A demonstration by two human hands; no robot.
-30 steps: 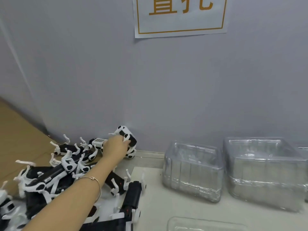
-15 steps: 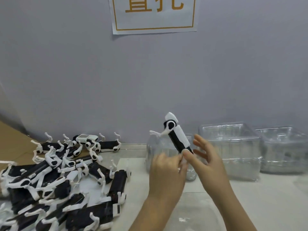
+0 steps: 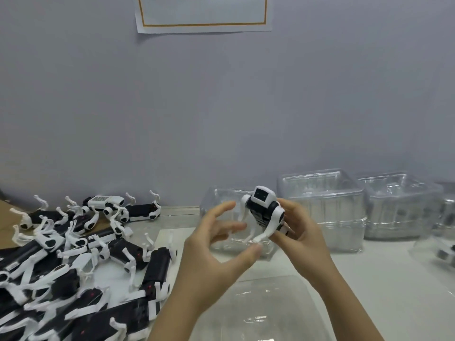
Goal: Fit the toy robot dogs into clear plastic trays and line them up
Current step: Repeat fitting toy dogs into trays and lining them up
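Note:
A black and white toy robot dog [image 3: 264,211] is held up above the table, its square face toward me. My right hand [image 3: 300,237] grips its body from the right and behind. My left hand [image 3: 216,252] is spread beside it, fingers loosely bent; the thumb tip touches one white leg near the foot. A clear plastic tray [image 3: 258,313] lies flat on the table just below my hands. Many more robot dogs [image 3: 73,267] lie heaped at the left.
Stacks of clear trays [image 3: 325,212] stand in a row along the grey wall, from the centre to the right edge. A tray at the far right [image 3: 440,252] holds something dark. Brown cardboard [image 3: 9,225] lies under the heap at the left.
My left hand picked a dog from the back of the heap and brought it to the centre. My right hand took hold of it and turned it to face me.

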